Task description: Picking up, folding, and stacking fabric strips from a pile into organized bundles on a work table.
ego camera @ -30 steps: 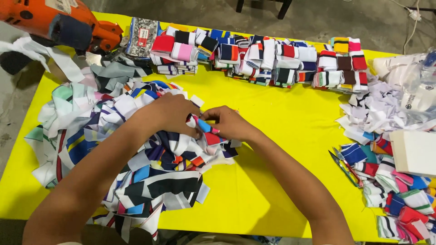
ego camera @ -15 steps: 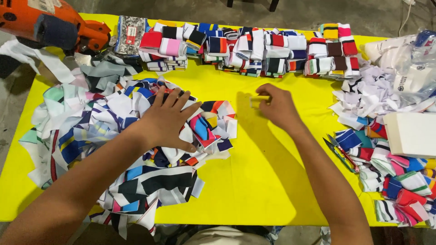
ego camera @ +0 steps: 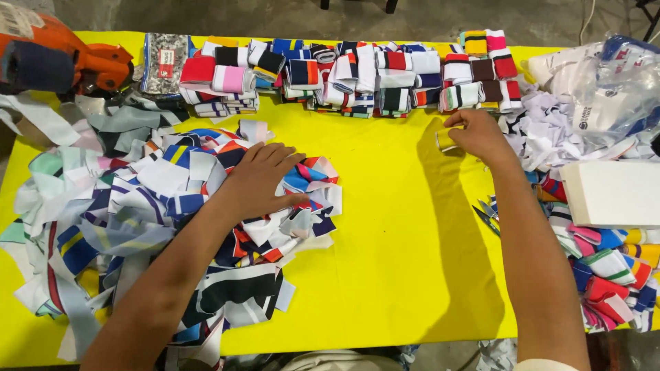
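The right hand [ego camera: 478,134] has gone out across the counter [ego camera: 385,275] in the last second. A moment ago both hands were together at the edge of the loose heap of striped fabric strips [ego camera: 158,220], working a small piece between the fingers. Now the right one is up near the far edge, fingers pinched on a small folded piece of fabric [ego camera: 445,139], pale with a yellowish band, held just short of the row of folded striped pieces [ego camera: 357,69] that lines that edge. To my eye the piece has been folded up and carried over to the row, and it is not yet put down among the others.

The left hand [ego camera: 265,182] has stayed behind. It lies flat and spread, palm down, on top of the loose heap towards the left side of the counter, gripping nothing. The left forearm runs in from the near edge over the strips.

The right arm is stretched nearly straight, from the near right corner up towards the far edge, passing just beside a small pair of scissors [ego camera: 488,216] and a white box [ego camera: 612,192] at the right edge.
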